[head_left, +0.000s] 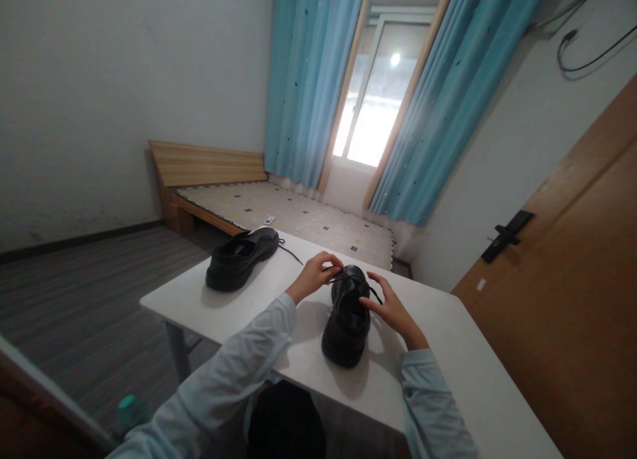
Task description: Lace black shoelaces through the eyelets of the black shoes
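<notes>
A black lace-up shoe [344, 343] stands on the white table [428, 313], its heel toward me and its toe away. At its left side my left hand [314, 276] has its fingers pinched together on a dark shoelace near the front of the shoe. To the right, my right hand [392, 308] is open, thumb and fingers apart around the shoe's side, with the thumb at the edge of its opening. A loose lace end [376, 296] sticks out between the shoe and that hand. The matching black shoe [239, 261] sits farther left, one lace trailing on the table.
Beyond the table is a bed [308, 217] with a wooden headboard [209, 164]. Blue curtains [313, 81] hang beside a window [378, 94]. A wooden door [567, 247] with a black handle [506, 235] is at the right. A green-capped object [128, 409] stands low at left.
</notes>
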Available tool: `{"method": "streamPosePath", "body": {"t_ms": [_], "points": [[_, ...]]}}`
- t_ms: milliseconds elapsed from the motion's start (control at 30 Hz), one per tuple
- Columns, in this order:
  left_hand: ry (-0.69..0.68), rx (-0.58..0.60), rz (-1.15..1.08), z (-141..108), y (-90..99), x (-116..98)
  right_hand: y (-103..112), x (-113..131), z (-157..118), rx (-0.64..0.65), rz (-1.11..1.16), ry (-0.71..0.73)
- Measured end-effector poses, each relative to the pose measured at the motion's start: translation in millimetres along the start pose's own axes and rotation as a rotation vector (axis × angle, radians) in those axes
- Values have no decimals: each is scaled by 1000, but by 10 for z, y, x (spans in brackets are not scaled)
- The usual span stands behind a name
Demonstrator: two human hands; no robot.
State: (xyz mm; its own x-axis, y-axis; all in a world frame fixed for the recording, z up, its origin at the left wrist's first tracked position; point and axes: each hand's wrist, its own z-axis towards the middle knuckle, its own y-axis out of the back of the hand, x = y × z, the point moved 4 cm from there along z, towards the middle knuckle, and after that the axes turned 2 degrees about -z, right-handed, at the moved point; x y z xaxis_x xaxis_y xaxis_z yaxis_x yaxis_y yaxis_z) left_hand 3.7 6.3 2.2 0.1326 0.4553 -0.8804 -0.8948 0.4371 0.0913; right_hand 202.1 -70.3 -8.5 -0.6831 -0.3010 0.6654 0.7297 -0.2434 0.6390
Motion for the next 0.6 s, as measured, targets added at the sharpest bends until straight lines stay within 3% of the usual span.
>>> {"method": "streamPosePath", "body": {"t_ms": [167,600], "points": [[-118,68,362,-21,-24,5,-3,3,4,10,-8,-5],[36,46,892,-35,54,108,-23,-8,13,6,1,-6]]}}
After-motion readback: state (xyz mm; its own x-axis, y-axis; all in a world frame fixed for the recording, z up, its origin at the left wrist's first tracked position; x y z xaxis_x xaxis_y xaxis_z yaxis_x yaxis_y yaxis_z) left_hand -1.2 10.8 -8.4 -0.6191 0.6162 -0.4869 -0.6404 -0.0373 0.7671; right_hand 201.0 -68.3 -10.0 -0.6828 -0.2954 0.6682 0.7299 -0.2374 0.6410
